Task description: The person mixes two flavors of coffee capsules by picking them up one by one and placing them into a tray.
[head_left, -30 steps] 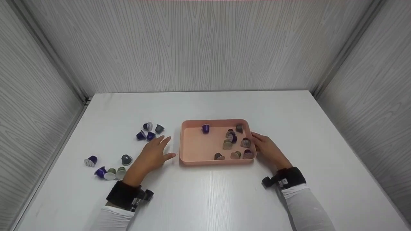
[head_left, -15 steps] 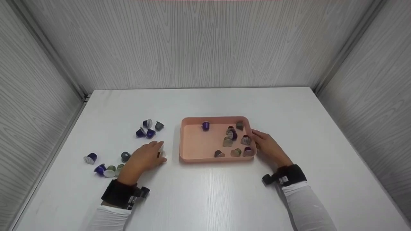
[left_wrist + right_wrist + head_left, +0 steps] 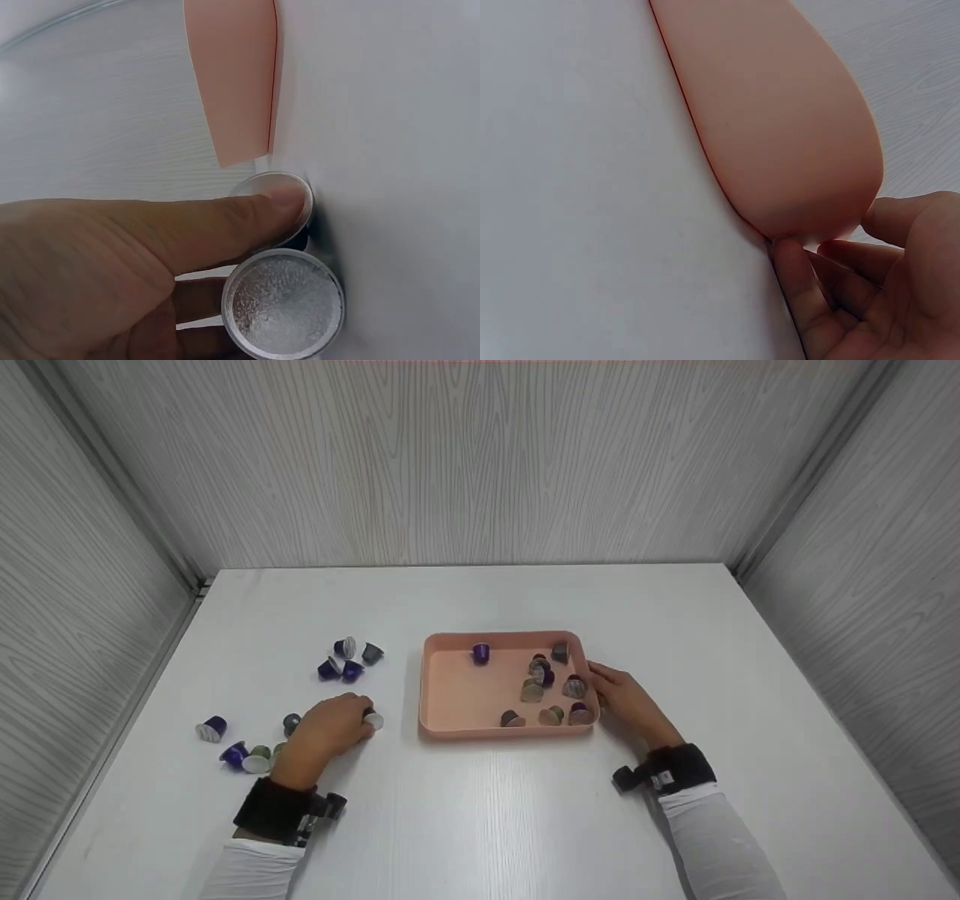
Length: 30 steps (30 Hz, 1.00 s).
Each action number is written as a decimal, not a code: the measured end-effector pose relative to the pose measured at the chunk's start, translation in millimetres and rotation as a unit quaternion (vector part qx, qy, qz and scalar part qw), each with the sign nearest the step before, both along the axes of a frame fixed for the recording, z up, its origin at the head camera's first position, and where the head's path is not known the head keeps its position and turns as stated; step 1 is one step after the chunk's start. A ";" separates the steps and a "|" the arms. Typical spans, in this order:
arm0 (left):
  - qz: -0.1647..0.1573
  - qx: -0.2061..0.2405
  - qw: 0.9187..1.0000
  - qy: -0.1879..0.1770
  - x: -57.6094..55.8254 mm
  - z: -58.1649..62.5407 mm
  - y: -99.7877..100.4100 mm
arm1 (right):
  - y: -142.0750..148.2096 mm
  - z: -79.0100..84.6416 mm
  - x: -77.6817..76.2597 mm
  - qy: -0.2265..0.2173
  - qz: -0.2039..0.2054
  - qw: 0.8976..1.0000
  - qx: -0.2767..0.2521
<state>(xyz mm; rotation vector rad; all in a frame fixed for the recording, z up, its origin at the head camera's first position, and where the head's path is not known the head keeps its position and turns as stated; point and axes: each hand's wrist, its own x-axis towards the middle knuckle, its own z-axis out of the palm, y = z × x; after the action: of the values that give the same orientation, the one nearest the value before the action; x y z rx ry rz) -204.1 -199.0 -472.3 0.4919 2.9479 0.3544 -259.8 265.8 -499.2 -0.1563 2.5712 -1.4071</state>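
Sleeves in white and wristbands in black [image 3: 679, 771], each band carrying a small camera, show nearest, over the white counter [image 3: 480, 825]. Beyond them on the left lie a purple capsule [image 3: 235, 754] and two green capsules [image 3: 256, 762], the one on the right partly hidden. Slightly farther, a dark blue capsule [image 3: 213, 728] rests leftmost on its side, and a grey capsule [image 3: 291, 723] sits just left of the left hand [image 3: 328, 732]. That hand presses its thumb on a silver-lidded capsule [image 3: 259, 184], fingers behind; a second capsule [image 3: 283, 304] is just beside it, and whether the fingers hold that too I cannot tell. The right hand [image 3: 630, 703], well apart from the left, grips the right wall of a pink tray [image 3: 457, 690] at mid-counter. Nine capsules [image 3: 532, 691] lie inside, mostly toward the right, a single purple one set apart near the far wall. Left of the tray's far part, four more capsules [image 3: 352, 671] cluster on the counter. Grey wood-grain panels [image 3: 465, 465] rise at the far edge.
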 end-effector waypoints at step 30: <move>0.018 0.092 0.993 0.067 -22.8 27.2 19.6 | -0.5 6.5 2.4 -0.007 0.002 1.000 -0.003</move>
<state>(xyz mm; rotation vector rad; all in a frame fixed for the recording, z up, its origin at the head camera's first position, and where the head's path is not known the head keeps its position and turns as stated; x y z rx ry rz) -226.9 -179.3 -445.1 0.5016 3.0728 0.6268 -257.3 265.3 -492.7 -0.1524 2.5537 -1.4084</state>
